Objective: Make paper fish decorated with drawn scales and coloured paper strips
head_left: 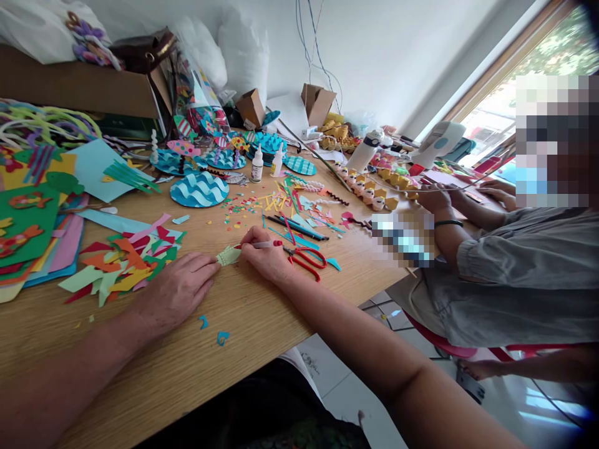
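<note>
Right forearm extended, I pinch a red pen in my right hand at patterned green paper; my flat left hand should brace its edge for clean strokes.

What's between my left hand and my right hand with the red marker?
A small pale green paper piece lies between your left hand and right hand, seen in the head view.

Left hand flat, fingers together; right hand pinched, forearm slanting inward.

Forearms bare | black lap garment, greenish print | white cloth
</note>
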`<state>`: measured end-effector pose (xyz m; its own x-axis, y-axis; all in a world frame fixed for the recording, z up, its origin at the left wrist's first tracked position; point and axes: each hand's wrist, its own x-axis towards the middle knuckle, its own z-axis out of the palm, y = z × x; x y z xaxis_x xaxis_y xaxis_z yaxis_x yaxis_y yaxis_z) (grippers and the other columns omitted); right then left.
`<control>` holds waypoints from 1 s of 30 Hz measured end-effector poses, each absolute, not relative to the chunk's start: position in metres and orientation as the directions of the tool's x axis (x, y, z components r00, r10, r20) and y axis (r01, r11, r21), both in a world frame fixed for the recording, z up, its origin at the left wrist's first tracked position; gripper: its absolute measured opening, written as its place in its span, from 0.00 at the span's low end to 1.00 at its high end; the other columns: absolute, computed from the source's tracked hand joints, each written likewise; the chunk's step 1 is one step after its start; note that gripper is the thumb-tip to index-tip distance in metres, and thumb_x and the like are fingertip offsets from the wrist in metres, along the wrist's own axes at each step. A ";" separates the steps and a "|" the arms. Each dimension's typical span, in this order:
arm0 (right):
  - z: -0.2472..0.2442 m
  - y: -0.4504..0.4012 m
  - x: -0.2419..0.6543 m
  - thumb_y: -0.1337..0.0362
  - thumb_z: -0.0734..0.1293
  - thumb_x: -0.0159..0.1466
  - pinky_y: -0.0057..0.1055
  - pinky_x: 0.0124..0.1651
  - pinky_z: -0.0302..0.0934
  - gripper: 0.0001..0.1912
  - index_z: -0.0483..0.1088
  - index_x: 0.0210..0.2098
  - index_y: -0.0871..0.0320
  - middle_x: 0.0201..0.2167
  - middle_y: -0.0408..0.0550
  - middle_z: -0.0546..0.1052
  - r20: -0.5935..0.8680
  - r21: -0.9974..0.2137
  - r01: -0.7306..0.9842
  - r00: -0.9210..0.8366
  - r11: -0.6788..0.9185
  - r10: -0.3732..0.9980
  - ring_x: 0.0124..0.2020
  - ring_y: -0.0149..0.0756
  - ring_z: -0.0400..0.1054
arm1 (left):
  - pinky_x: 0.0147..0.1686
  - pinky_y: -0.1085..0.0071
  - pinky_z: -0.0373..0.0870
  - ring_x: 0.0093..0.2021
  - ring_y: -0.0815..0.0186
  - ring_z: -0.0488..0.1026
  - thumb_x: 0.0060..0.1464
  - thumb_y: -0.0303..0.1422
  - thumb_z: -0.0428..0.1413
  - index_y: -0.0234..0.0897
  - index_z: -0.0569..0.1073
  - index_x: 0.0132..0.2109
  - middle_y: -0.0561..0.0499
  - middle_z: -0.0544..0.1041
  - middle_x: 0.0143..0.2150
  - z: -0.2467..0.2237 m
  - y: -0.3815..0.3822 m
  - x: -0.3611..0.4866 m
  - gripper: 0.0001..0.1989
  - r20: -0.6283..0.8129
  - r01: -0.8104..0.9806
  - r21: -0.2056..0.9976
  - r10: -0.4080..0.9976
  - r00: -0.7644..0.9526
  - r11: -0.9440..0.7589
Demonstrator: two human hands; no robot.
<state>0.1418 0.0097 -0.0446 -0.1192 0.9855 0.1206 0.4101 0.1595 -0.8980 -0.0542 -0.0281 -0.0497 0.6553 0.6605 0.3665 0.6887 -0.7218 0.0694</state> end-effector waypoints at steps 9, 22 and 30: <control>-0.043 0.010 0.142 0.69 0.59 0.50 0.23 0.24 0.50 0.02 0.62 0.23 0.57 0.18 0.36 0.64 0.099 -0.883 0.445 -0.138 0.151 0.986 0.22 0.26 0.56 | 0.45 0.60 0.69 0.46 0.57 0.69 0.61 0.33 0.39 0.32 0.73 0.44 0.42 0.74 0.44 -0.050 -0.028 -0.054 0.19 0.382 0.676 0.054 0.641 0.666 -0.735; -0.042 0.010 0.141 0.70 0.59 0.51 0.23 0.26 0.51 0.03 0.63 0.23 0.57 0.19 0.37 0.65 0.135 -0.861 0.479 -0.105 0.169 0.985 0.23 0.26 0.58 | 0.46 0.60 0.68 0.46 0.56 0.69 0.61 0.33 0.40 0.32 0.73 0.44 0.42 0.74 0.44 -0.051 -0.029 -0.055 0.19 0.384 0.680 0.061 0.646 0.660 -0.731; -0.043 0.011 0.142 0.68 0.59 0.51 0.24 0.24 0.50 0.03 0.63 0.23 0.57 0.19 0.36 0.66 0.137 -0.870 0.464 -0.096 0.166 0.986 0.21 0.26 0.57 | 0.47 0.59 0.68 0.47 0.57 0.69 0.60 0.34 0.38 0.33 0.74 0.44 0.43 0.75 0.44 -0.049 -0.029 -0.053 0.21 0.350 0.704 0.092 0.685 0.639 -0.704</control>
<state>0.1420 0.0114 -0.0434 -0.0960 0.9859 0.1371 0.4638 0.1662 -0.8702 -0.0532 -0.0289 -0.0486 0.6390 0.6849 0.3502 0.7043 -0.7040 0.0917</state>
